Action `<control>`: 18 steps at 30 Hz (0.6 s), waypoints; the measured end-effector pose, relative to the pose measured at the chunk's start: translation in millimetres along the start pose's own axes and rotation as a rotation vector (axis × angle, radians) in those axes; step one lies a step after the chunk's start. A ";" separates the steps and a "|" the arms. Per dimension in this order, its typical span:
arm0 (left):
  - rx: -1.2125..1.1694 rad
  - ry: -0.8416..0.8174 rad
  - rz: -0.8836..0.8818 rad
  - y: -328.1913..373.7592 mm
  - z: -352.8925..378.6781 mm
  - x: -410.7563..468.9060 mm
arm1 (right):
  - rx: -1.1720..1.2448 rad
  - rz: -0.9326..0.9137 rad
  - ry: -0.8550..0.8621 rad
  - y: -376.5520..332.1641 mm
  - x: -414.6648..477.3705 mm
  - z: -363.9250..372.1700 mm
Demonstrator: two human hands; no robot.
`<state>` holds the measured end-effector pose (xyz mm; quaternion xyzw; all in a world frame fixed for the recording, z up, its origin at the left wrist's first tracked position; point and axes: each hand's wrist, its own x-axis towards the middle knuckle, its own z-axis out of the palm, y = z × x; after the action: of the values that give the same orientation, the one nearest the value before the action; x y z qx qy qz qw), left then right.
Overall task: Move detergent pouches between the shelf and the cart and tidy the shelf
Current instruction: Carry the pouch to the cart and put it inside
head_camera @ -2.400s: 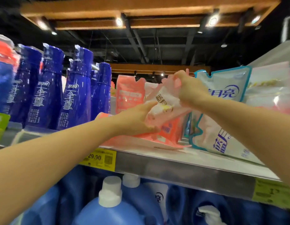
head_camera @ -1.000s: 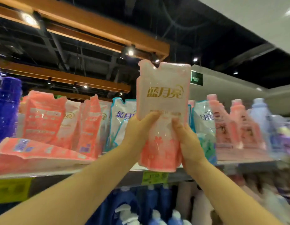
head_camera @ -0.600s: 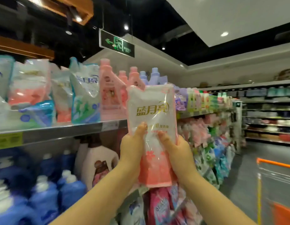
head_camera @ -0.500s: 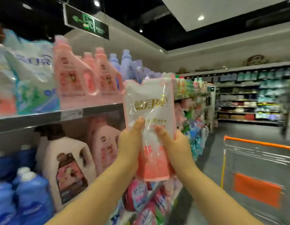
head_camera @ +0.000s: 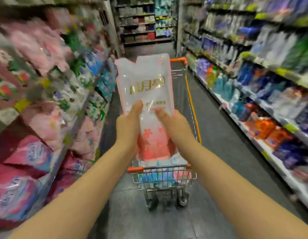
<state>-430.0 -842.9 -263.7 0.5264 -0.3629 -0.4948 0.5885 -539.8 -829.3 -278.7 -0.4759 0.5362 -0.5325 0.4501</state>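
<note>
Pink and blue bags (head_camera: 20,169) fill the left shelf (head_camera: 73,128), all blurry. Next is the left hand (head_camera: 128,125). Its grip is closed on the lower left side of the pouch (head_camera: 146,83), with the thumb on the front. The pouch is white on top and pink at the bottom, with gold letters. It is upright in the air, above the near end of the cart (head_camera: 135,169). The right hand (head_camera: 175,125) has its grip closed on the lower right side, thumb on the front too. Blue and pink packs (head_camera: 156,176) lie in the cart. The cart stands on the grey floor (head_camera: 227,152). Far to the right, the right shelf (head_camera: 250,133) holds blurry blue and orange bottles (head_camera: 222,83).
</note>
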 end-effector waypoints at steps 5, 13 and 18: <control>0.095 -0.089 -0.226 -86.1 55.8 78.7 | 0.088 0.271 0.007 78.1 80.9 -36.5; 0.189 -0.025 -0.585 -215.3 87.4 172.9 | 0.179 0.649 -0.007 218.1 175.3 -48.9; 0.394 -0.116 -0.797 -304.2 82.0 207.8 | 0.098 0.863 0.149 313.1 197.4 -44.3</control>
<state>-517.4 -1051.3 -565.9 0.6987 -0.2515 -0.6330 0.2190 -621.4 -1024.6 -585.5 -0.1466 0.6908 -0.3533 0.6136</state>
